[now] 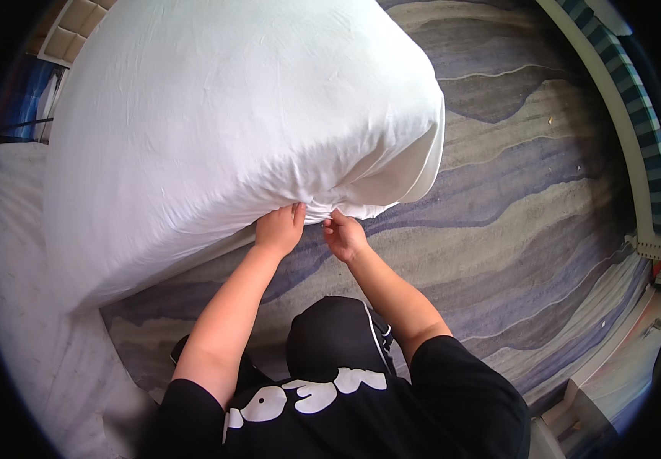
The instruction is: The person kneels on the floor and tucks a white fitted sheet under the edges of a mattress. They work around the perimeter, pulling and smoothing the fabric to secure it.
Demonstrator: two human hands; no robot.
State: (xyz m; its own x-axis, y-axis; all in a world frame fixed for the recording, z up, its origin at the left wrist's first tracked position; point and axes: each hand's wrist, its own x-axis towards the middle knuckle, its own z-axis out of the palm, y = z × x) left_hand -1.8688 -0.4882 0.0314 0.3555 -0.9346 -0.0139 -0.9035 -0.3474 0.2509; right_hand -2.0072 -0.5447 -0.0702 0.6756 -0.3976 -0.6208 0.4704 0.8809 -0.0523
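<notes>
A white sheet (216, 99) covers the bed and hangs over its near side, with folds bunched at the near right corner. My left hand (280, 229) is closed on the sheet's lower edge, its fingertips partly buried in the cloth. Just to its right, my right hand (343, 236) pinches the gathered sheet, thumb up and fingers curled in. A loose flap of the sheet bulges out to the right of both hands, over the corner. Whatever lies under the cloth at the fingertips is hidden.
A grey and purple wavy-patterned carpet (514, 183) spreads right of the bed and beneath me. Along the far right runs a pale-framed piece with a blue-green striped cushion (630, 99). A padded beige headboard (74, 30) stands at the upper left. Pale marble-like flooring (32, 359) lies at left.
</notes>
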